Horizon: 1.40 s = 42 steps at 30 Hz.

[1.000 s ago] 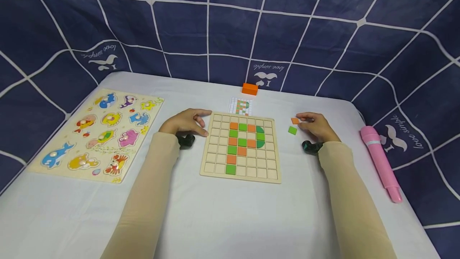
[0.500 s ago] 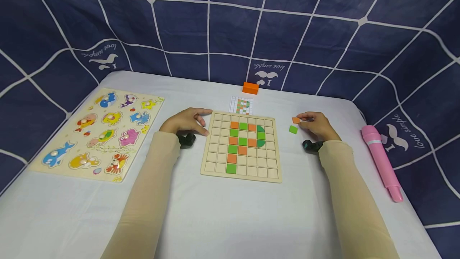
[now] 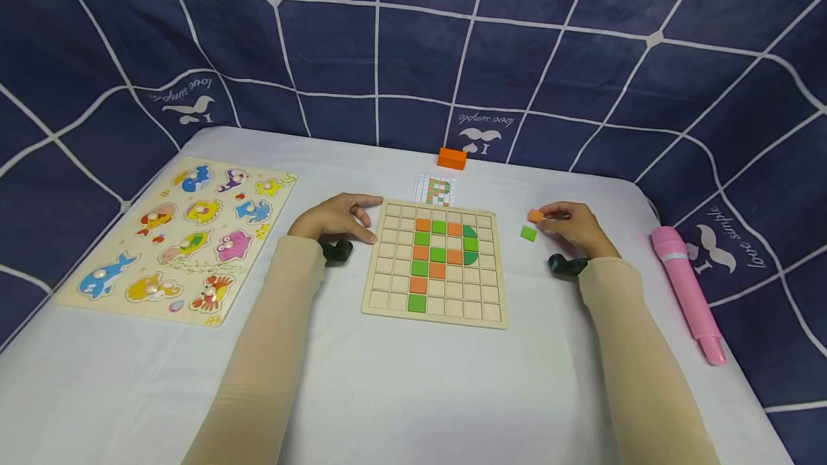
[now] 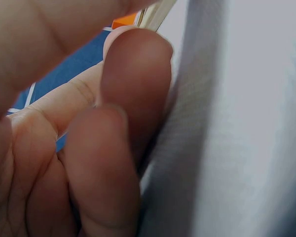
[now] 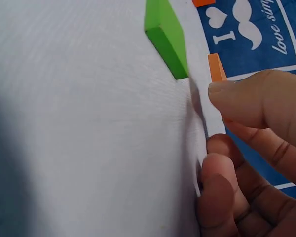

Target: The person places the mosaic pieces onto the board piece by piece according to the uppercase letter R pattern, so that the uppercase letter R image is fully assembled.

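Note:
My right hand [image 3: 571, 227] pinches an orange square tile [image 3: 535, 216] between thumb and fingers, tilted up off the cloth. The same orange tile [image 5: 216, 68] stands above the thumb in the right wrist view. A green square tile [image 3: 528, 234] lies flat just beside that hand. My left hand [image 3: 332, 219] rests at the left edge of a wooden grid board [image 3: 434, 320], index finger and thumb touching its side. Orange, green and rounded dark green tiles sit in the board's cells in a P-like shape. Only a sliver of the board [image 4: 157, 14] shows past the left fingers.
A small printed pattern card [image 3: 436, 189] lies behind the board, with an orange block [image 3: 451, 158] beyond it. To the left is a sea-animal peg puzzle [image 3: 184, 235]. A pink microphone-shaped object [image 3: 688, 294] lies at the right edge. Dark blue patterned cloth rises behind the table.
The orange tile has been lifted and tipped up by my right fingers, shifting slightly right. My left hand and the board hold the same position.

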Motion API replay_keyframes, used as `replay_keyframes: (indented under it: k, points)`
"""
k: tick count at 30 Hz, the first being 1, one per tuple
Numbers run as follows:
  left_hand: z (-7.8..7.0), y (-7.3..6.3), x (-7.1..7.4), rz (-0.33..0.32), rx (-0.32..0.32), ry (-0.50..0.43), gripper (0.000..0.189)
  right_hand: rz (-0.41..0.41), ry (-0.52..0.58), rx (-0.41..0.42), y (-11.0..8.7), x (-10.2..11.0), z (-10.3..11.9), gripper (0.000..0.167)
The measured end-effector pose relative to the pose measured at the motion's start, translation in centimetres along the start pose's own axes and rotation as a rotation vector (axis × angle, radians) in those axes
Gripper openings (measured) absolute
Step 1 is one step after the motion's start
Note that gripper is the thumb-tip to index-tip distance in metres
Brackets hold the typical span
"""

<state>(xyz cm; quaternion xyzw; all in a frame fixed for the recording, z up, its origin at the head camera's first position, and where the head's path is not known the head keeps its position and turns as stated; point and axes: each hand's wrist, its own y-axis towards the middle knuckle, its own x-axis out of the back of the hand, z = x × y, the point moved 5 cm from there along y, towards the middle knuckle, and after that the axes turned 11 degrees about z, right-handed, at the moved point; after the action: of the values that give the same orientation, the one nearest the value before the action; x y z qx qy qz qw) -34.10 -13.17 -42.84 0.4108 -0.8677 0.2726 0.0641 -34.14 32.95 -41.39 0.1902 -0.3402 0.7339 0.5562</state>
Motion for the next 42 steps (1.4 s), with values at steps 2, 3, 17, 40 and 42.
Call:
replay_keyframes:
  k: [2, 3, 17, 40, 42]
  points:
    - [0.0, 0.0, 0.0, 0.000, -0.001, -0.005, 0.099, -0.004, -0.001, 0.013, -0.2, 0.1, 0.0, 0.046]
    - [0.0, 0.0, 0.0, 0.000, -0.002, -0.007, 0.099, -0.010, 0.003, 0.019, -0.3, 0.2, 0.0, 0.046]
    - [0.2, 0.3, -0.1, 0.001, -0.001, -0.023, 0.099, -0.018, 0.120, 0.139, -2.4, 0.2, 0.8, 0.040]
    - [0.2, 0.3, 0.2, -0.003, 0.008, -0.024, 0.099, 0.050, 0.052, 0.349, -6.3, -2.2, 5.9, 0.031]
    - [0.3, 0.3, 0.2, -0.006, 0.010, -0.023, 0.099, 0.056, 0.041, 0.356, -6.6, -2.5, 6.2, 0.030]
